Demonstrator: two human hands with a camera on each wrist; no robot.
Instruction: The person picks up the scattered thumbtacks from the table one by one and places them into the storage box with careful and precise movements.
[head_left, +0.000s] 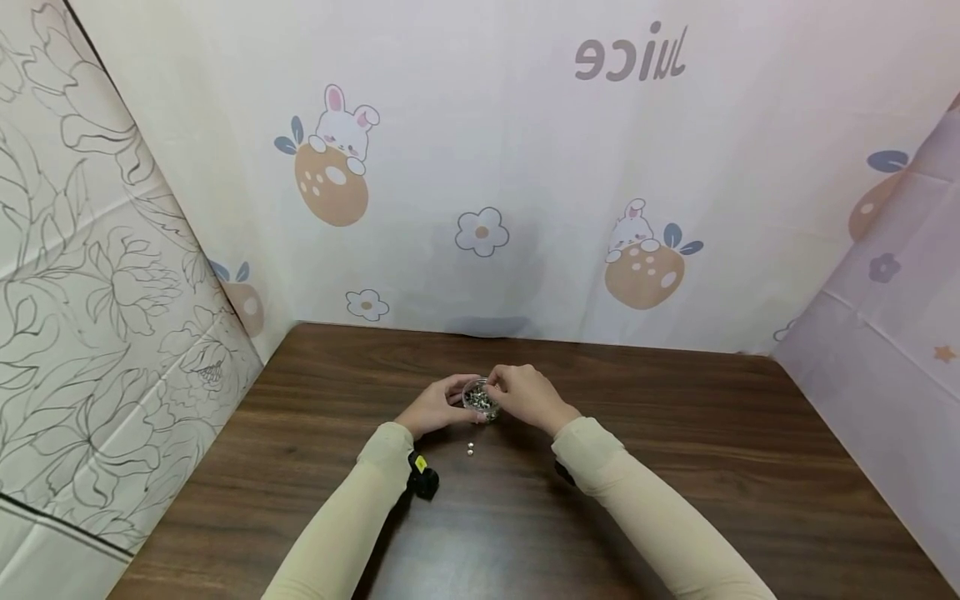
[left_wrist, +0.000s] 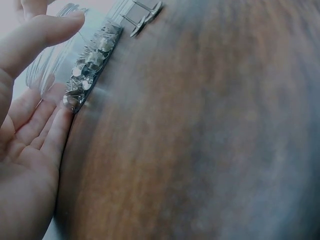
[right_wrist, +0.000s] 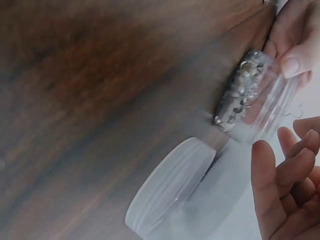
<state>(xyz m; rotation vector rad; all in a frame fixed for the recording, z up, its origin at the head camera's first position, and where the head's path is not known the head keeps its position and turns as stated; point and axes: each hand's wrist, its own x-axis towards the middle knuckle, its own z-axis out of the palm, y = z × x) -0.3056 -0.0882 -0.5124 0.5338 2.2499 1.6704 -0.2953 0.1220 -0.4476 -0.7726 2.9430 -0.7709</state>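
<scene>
A small clear jar (right_wrist: pixel 272 107) stands upright and uncovered on the table, with many metal thumbtacks (right_wrist: pixel 241 92) heaped in its bottom. My left hand (head_left: pixel 437 407) holds the jar from its left side, thumb near the rim and fingers round the far wall. At the jar's mouth is my right hand (head_left: pixel 531 396), its fingers bent and reaching over the rim. Whether a tack sits between those fingertips cannot be made out. Two loose thumbtacks (head_left: pixel 470 448) lie on the table just in front of the jar; the left wrist view shows their pins.
A round whitish screw lid (right_wrist: pixel 172 185) lies on the dark wooden table (head_left: pixel 675 450) beside the jar; in the head view my right hand and forearm hide it. Patterned cloth (head_left: pixel 480 150) hangs behind the table's back edge and along both sides.
</scene>
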